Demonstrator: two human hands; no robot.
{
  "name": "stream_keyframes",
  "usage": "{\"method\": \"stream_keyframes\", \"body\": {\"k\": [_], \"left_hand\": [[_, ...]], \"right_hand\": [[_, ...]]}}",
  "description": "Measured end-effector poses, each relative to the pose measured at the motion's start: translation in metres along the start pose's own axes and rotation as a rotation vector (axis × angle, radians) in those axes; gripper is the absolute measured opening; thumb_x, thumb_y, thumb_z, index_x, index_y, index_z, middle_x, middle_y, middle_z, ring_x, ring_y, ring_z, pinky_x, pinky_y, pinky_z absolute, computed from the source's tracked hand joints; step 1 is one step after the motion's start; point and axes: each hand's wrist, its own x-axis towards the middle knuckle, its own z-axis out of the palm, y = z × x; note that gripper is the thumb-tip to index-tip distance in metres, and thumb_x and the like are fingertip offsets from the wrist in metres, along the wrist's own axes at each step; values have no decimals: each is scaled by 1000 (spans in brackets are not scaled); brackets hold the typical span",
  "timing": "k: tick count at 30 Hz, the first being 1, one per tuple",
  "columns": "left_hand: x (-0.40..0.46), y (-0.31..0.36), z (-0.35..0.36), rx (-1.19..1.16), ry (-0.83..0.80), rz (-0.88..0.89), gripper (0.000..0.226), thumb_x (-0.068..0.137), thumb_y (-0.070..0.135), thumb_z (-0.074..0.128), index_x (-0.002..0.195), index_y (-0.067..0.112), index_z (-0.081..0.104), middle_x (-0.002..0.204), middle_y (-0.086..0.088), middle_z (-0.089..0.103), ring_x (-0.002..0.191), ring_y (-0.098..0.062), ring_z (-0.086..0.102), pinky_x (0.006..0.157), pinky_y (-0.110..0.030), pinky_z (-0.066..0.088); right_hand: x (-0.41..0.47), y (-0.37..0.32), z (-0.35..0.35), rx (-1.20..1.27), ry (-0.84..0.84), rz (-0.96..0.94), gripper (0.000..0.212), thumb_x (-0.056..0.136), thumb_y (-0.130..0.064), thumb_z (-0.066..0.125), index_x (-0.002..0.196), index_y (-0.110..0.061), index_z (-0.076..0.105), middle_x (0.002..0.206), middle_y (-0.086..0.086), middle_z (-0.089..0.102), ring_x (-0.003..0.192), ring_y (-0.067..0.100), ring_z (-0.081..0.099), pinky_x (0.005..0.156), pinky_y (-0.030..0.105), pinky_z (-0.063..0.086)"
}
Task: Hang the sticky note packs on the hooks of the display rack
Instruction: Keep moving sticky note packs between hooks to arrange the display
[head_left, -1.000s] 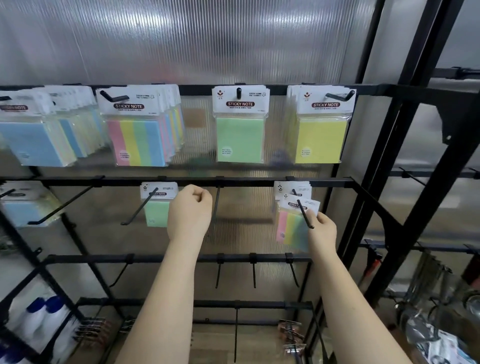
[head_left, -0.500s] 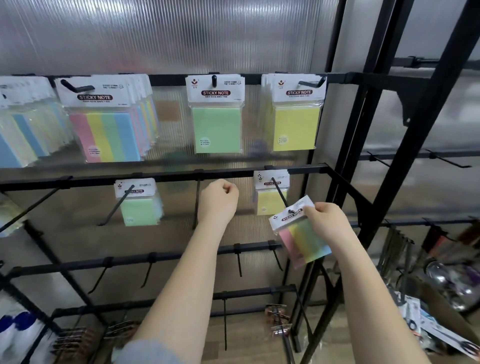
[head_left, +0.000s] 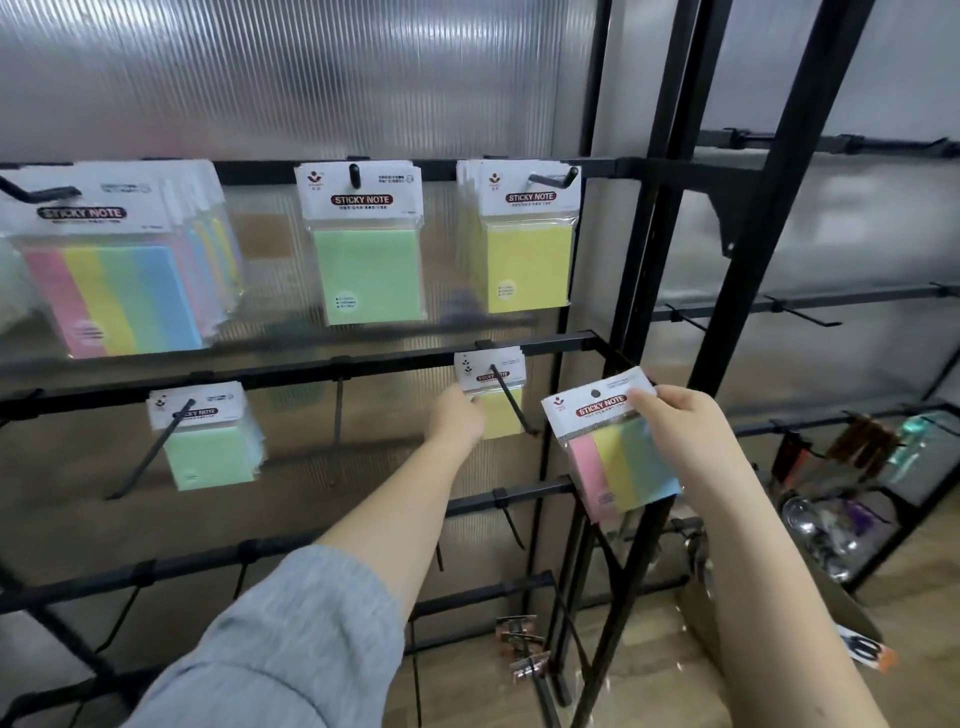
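While the right hand (head_left: 680, 426) pinches a four-colour sticky note pack (head_left: 615, 447) by its header card, thumb on the printed face, the pack is off any hook and tilted, just right of the middle-rail hook (head_left: 511, 400). The left hand (head_left: 460, 418) reaches to the yellow packs (head_left: 491, 395) already hanging on that hook; its fingers are turned away from the camera, so whether they grip the packs or only touch them cannot be told.

Progress, judged from the display rack (head_left: 550, 343):
- Top rail: multicolour packs (head_left: 114, 291), a green pack (head_left: 366, 244) and yellow packs (head_left: 524, 239) hang on three hooks.
- Middle rail: green packs (head_left: 208, 441) hang on a long hook at left; yellow packs hang at right. One short hook between them appears bare.
- Lower rails: the hooks visible carry no sticky notes.

The held pack remains to be hung. Its colour matches the top-left stack rather than the yellow group beside it, so that hook is a likely destination.

A cardboard box (head_left: 841, 618) stands on the floor at lower right; its contents are not visible, apart from a pair of scissors at its edge.
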Motion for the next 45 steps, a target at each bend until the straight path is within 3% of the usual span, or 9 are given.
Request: {"method": "stream_keyframes", "body": {"k": [3, 6, 11, 19, 23, 26, 33, 39, 45], "left_hand": [[-4, -3, 13, -44, 138, -20, 23, 96, 18, 49, 115, 9, 56, 116, -8, 58, 101, -28, 58, 82, -36, 51], [-5, 0, 20, -59, 210, -18, 22, 96, 22, 50, 107, 5, 55, 114, -11, 54, 97, -28, 57, 79, -37, 50], [-5, 5, 25, -179, 161, 18, 18, 99, 20, 44, 107, 5, 52, 104, -10, 61, 93, -27, 59, 69, -31, 44], [-20, 2, 23, -211, 179, 48, 22, 102, 17, 36, 108, 8, 55, 96, 1, 57, 79, -12, 53, 49, -16, 34], [-32, 2, 19, -246, 203, 74, 22, 101, 18, 35, 96, 9, 54, 87, -1, 57, 70, -12, 51, 53, -20, 38], [-46, 2, 15, -298, 222, 142, 22, 100, 20, 40, 84, 11, 51, 69, 3, 49, 60, -9, 43, 50, -18, 32], [-78, 5, 4, -287, 168, 246, 35, 99, 23, 44, 64, 18, 43, 60, 6, 44, 54, -7, 38, 43, -13, 29], [-92, 6, 1, -294, 132, 287, 38, 98, 26, 44, 71, 0, 47, 63, -4, 48, 58, -15, 42, 52, -26, 28], [-97, 29, -19, -351, 154, 364, 29, 99, 25, 44, 74, 14, 54, 67, 3, 56, 58, -5, 50, 45, -10, 33]], "right_hand": [[1, 3, -7, 33, 52, 26, 32, 92, -21, 49, 86, 9, 58, 68, 6, 41, 67, 19, 34, 56, 30, 22], [1, 4, -11, 73, 59, 37, 26, 92, -19, 49, 81, 0, 63, 63, 2, 46, 67, 19, 38, 56, 29, 25], [0, 5, -15, 148, 38, 61, 25, 94, -21, 50, 74, -12, 64, 67, -2, 59, 68, 18, 47, 66, 30, 34], [-1, 4, -20, 149, 58, 63, 26, 94, -19, 48, 74, -12, 62, 66, -3, 58, 66, 17, 45, 61, 30, 32], [0, 3, -20, 143, 68, 75, 24, 93, -20, 48, 81, -7, 65, 72, 1, 60, 72, 20, 46, 66, 31, 32], [-2, 3, -20, 149, 80, 81, 24, 92, -20, 48, 74, -12, 61, 71, 1, 59, 71, 19, 44, 63, 31, 31], [-9, 0, -25, 252, 159, 86, 26, 87, -15, 50, 61, -13, 54, 64, 3, 53, 68, 20, 40, 60, 30, 27], [-17, -6, -30, 429, 206, 93, 30, 89, -17, 53, 60, -13, 54, 60, 2, 62, 70, 23, 50, 72, 33, 34], [-25, -14, -33, 465, 213, 77, 34, 92, -15, 52, 58, -13, 51, 55, -2, 63, 56, 16, 51, 60, 26, 35]]}}
